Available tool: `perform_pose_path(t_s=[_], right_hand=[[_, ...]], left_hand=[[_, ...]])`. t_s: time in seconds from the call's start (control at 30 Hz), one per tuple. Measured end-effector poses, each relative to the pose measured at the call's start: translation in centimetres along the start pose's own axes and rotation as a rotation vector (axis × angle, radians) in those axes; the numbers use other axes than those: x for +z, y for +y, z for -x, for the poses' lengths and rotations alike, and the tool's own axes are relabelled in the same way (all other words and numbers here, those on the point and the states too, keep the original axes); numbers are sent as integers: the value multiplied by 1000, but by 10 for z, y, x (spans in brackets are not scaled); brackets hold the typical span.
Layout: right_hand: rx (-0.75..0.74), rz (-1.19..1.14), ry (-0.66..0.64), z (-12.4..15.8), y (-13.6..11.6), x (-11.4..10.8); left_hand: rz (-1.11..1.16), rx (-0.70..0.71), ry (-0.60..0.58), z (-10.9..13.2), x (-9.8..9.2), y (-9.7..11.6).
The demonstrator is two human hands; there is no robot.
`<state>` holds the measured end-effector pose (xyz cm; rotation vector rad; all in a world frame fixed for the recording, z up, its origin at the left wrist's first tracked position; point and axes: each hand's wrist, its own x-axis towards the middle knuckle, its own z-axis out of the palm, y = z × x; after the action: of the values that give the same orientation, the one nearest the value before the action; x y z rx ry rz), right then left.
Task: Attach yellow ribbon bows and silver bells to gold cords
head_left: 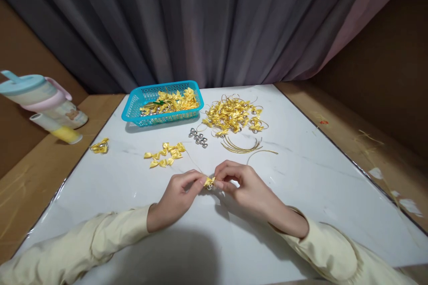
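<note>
Between my two hands is a small yellow ribbon bow (207, 181) with a silver bell (210, 186) at its lower side. My left hand (179, 193) pinches the bow's left end between thumb and forefinger. At the other end, the thumb and fingertips of my right hand (242, 185) are closed on it. A thin cord (194, 161) runs up and left from the bow. Several loose yellow bows (165, 155) lie beyond my left hand. Past the right hand are cut gold cords (241, 146), and silver bells (198, 137) sit in a small cluster farther back.
A blue plastic basket (160, 120) at the back holds yellow bows and bells. To its right is a heap of bows with bells and cord loops (232, 115). A lidded tumbler (50, 98) and a yellow thread spool (65, 133) are at the left, near one yellow bow (100, 146).
</note>
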<state>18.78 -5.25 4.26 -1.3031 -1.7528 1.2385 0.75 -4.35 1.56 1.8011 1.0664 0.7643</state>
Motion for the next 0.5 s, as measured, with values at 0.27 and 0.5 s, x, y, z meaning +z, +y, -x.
perform_pose_path(t_s=[0.27,0.5], right_hand=[[16,3,4,-2,-1,0],[19,-3,9,-2,-1,1]], left_hand=[[-17,51,22,1,4,-1],[-47,118,30,2,5,-5]])
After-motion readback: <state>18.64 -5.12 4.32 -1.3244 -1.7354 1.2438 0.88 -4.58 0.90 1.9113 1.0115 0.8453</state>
